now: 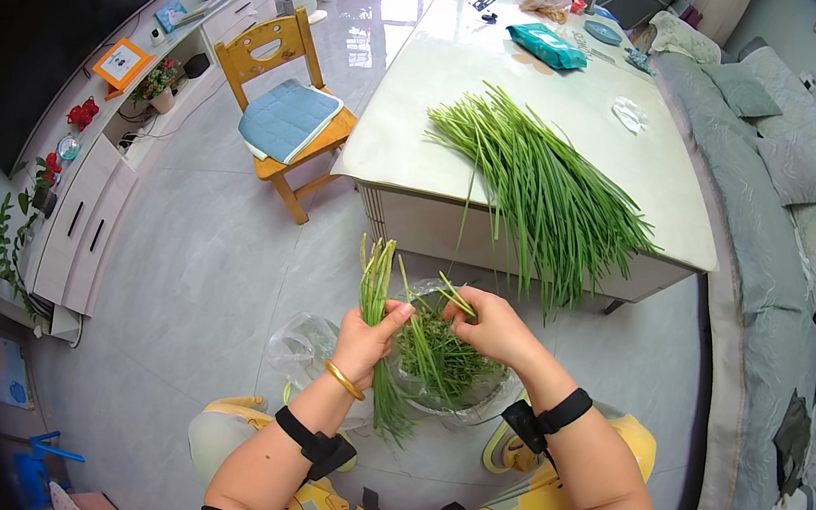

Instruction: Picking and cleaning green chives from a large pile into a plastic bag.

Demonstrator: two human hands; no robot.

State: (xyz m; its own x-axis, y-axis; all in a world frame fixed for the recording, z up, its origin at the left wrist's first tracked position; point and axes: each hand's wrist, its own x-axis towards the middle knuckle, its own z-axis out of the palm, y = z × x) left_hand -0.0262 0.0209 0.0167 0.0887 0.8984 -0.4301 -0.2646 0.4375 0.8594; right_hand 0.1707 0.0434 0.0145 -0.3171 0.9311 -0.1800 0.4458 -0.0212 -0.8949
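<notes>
My left hand (366, 339) is closed around a bunch of long green garlic chives (376, 282), pale ends up and green tips hanging down. Between the thumb and fingers of my right hand (485, 323) are a few stalks (455, 294), just right of that bunch. Below both hands a bin lined with clear plastic (485, 409) holds green scraps (442, 353). A large pile of chives (544, 187) lies on the white table (407, 126), its leaf tips hanging over the near edge.
A clear plastic bag (299, 345) lies on the floor left of the bin. A wooden chair (273, 51) with a blue cushion stands left of the table. On the table are a teal wipes pack (549, 46) and a crumpled tissue (628, 115). A grey sofa (757, 242) stands at the right.
</notes>
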